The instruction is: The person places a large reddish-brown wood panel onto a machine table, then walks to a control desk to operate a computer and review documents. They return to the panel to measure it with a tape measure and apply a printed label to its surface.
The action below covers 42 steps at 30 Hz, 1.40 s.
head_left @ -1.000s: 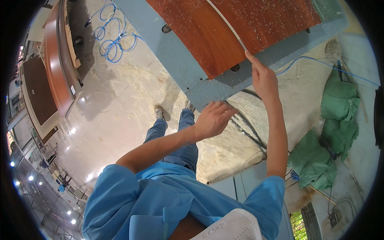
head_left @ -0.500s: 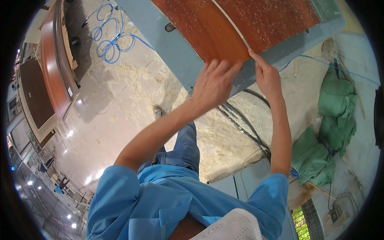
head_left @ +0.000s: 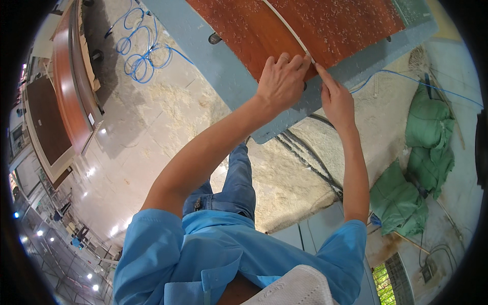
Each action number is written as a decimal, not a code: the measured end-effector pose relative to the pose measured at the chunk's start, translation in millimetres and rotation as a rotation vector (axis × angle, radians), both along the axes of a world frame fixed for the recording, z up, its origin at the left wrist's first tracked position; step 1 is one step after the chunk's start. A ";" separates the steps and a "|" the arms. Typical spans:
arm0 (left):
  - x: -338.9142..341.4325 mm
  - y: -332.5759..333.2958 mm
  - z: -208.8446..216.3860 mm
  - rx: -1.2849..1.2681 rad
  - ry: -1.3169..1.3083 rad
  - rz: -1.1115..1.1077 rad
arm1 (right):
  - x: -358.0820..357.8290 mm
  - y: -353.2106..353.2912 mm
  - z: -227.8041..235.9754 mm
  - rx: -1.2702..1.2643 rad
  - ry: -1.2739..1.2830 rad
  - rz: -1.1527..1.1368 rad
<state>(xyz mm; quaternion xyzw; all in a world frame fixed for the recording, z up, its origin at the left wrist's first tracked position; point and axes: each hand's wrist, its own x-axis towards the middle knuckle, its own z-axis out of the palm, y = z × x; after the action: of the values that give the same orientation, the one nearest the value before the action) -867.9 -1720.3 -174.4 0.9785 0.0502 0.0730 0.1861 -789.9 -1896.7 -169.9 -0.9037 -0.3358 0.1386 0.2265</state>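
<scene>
A narrow white strip [head_left: 290, 29] runs along the seam between a plain reddish-brown wood panel [head_left: 231, 33] and a second reddish-brown panel [head_left: 345, 30] strewn with pale shavings. Both lie on a blue-grey tabletop [head_left: 254, 119]. My left hand [head_left: 282, 81] rests over the near end of the left panel, its fingers bent and closed at the strip's near end; the fingertips are partly hidden. From the right, my right hand [head_left: 338, 99] reaches to that same end. Its index finger is stretched out against the strip, and the thumb stands apart below.
Coiled blue hose [head_left: 147, 63] lies on the dusty floor at the left. Dark cables [head_left: 310, 157] run below the tabletop's near edge. Green sacks [head_left: 399, 198] sit at the right. Large brown panels [head_left: 68, 91] stand at the far left.
My left hand has moved right and up, from the left panel's near edge to the strip's end. My right hand stays at that end, slightly shifted left.
</scene>
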 end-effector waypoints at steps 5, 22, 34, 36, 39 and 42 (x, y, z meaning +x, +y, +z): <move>0.5 -1.1 1.4 -0.005 0.028 0.003 | 2.2 4.1 -2.1 0.000 -0.004 0.018; -1.2 7.3 5.7 0.066 -0.019 -0.016 | 0.6 0.6 -7.2 0.366 0.538 -0.468; -0.7 9.1 9.7 0.070 0.035 -0.028 | 15.5 24.4 -18.9 0.143 0.163 -0.269; -0.7 9.3 10.0 0.077 0.069 -0.041 | 15.2 22.9 -19.2 0.109 0.089 -0.234; -0.5 10.4 10.7 0.067 0.086 -0.048 | 15.0 21.2 -19.7 0.130 0.041 -0.182; -0.5 10.7 11.5 0.061 0.089 -0.051 | 15.2 21.0 -19.1 0.149 0.135 -0.205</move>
<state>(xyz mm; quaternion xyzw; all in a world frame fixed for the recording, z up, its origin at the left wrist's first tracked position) -868.4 -1709.6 -162.9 0.9870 0.0312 0.0263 0.1553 -774.7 -1875.7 -189.0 -0.9025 -0.2352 0.1502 0.3280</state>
